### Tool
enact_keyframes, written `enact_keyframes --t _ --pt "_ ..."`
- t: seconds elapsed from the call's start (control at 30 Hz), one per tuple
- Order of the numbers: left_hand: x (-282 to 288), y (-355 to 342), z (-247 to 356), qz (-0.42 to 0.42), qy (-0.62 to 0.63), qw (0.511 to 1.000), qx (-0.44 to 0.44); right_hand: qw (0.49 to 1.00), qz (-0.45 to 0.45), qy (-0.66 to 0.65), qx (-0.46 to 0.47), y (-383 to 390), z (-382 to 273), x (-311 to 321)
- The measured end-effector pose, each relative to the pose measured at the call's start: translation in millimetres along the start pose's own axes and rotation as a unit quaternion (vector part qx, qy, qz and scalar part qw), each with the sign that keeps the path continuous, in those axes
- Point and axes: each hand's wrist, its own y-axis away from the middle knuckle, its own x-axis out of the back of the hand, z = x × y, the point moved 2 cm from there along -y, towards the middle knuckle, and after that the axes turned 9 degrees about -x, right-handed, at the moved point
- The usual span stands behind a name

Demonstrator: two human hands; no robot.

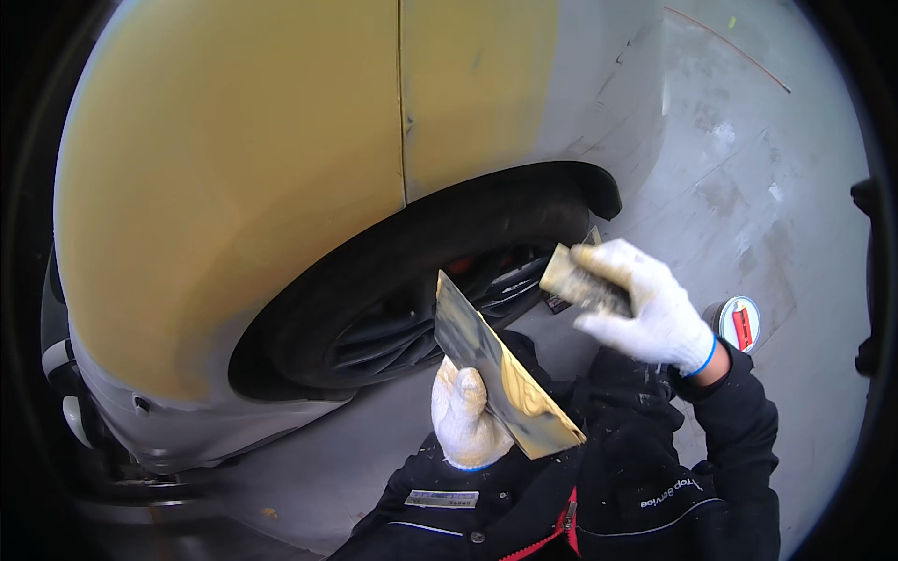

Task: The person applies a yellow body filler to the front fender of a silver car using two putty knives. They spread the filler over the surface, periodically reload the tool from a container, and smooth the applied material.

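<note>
My left hand, in a white work glove with a blue cuff, is closed on a flat mixing board. The board tilts in front of my chest, smeared grey, with a ridge of yellow body filler along its right side. To the right, my right hand, gloved the same way, grips a filler spreader coated in dried yellow paste. The spreader is apart from both board and car. Beyond my hands, the car's body panel carries a broad yellow layer over grey.
A car wheel sits under a black wheel arch trim just ahead. On the grey floor at the right stands a round tin with a red mark on its lid. Farther off lies a thin rod.
</note>
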Motion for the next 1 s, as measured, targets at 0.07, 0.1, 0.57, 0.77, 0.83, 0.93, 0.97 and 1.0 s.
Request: enact_keyframes --t 0.07,0.1,0.57,0.77,0.83,0.93,0.97,1.0 --pt "7 3 5 0.007 -0.034 0.999 -0.015 0.941 0.021 -0.303 -0.15 -7 -5 13" --pt "11 3 7 0.009 -0.028 0.999 -0.017 0.901 0.038 -0.423 -0.083 -8 -15 15" --pt "37 25 26 0.184 -0.091 0.978 0.021 0.931 0.171 -0.296 0.129 -25 -27 33" --pt "35 24 27 0.138 -0.135 0.981 0.015 0.943 0.182 -0.253 0.119 -37 -29 35" --pt "36 24 27 0.157 -0.121 0.98 0.013 0.95 0.186 -0.222 0.116 -51 -36 32" --pt "38 26 27 0.192 -0.122 0.974 0.008 0.958 0.185 -0.181 0.122 -74 -43 29" --pt "39 26 28 0.203 -0.132 0.97 0.007 0.959 0.186 -0.175 0.121 -77 -45 27" --pt "38 26 28 0.196 -0.125 0.972 0.004 0.96 0.185 -0.168 0.123 -83 -46 26"
